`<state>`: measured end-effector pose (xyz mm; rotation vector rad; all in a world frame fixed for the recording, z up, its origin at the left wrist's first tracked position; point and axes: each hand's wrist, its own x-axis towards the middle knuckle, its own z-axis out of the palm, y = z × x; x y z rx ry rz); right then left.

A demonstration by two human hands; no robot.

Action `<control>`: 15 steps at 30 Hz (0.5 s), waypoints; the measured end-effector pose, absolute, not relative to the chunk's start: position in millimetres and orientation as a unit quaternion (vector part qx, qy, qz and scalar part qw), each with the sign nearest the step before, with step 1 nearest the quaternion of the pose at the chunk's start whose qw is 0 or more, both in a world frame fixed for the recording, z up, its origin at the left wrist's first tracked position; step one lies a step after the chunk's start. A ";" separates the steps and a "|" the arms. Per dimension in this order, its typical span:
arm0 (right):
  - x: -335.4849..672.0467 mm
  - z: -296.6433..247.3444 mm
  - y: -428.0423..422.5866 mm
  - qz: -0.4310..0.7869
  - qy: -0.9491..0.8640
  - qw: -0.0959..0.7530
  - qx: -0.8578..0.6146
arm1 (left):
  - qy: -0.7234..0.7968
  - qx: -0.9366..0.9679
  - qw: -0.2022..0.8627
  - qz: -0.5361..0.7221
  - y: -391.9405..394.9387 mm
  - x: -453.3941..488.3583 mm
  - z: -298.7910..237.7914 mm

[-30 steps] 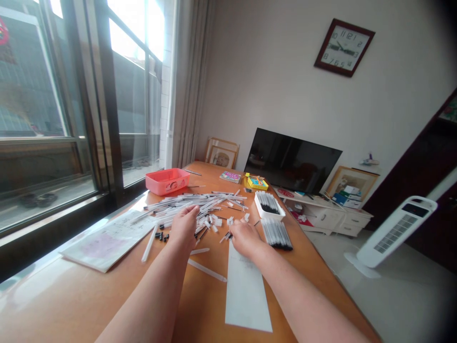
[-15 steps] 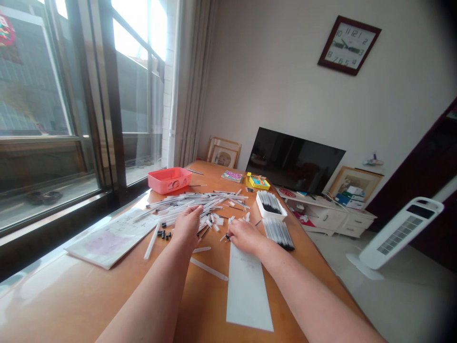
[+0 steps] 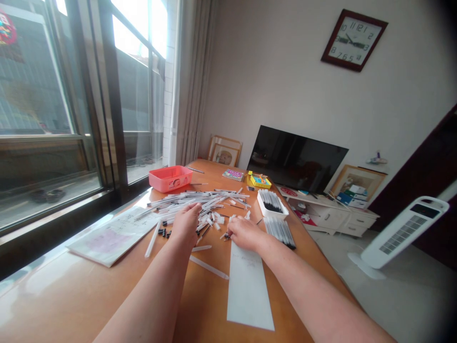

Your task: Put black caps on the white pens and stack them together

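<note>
Loose pen parts lie in a heap on the table, mostly translucent white pen barrels (image 3: 185,197). At the near edge of that heap is my left hand (image 3: 185,224), its fingers closed together; whatever they hold is hidden. To its left sit several small black caps (image 3: 163,232). My right hand (image 3: 244,232) has its fingers curled down over the top end of a long white paper strip (image 3: 250,290). A small dark piece (image 3: 227,236) shows at its fingertips, too small to name. White pen caps (image 3: 214,219) are scattered between the hands.
A white tray (image 3: 276,214) of pens stands to the right, with a row of pens (image 3: 280,231) before it. Beyond the heap are a red plastic basket (image 3: 170,180) and a yellow box (image 3: 260,181). A booklet (image 3: 110,238) lies left; single barrels (image 3: 209,267) lie nearer.
My left hand has shifted very slightly toward its own side. My right hand stays almost where it was, and the whole view has tilted a little.
</note>
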<state>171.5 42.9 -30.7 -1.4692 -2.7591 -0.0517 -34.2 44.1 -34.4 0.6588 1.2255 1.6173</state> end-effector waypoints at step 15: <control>152.7 -3.5 18.1 -0.020 -0.859 0.048 -0.509 | 0.496 0.252 0.488 0.673 45.4 -38.8 -34.7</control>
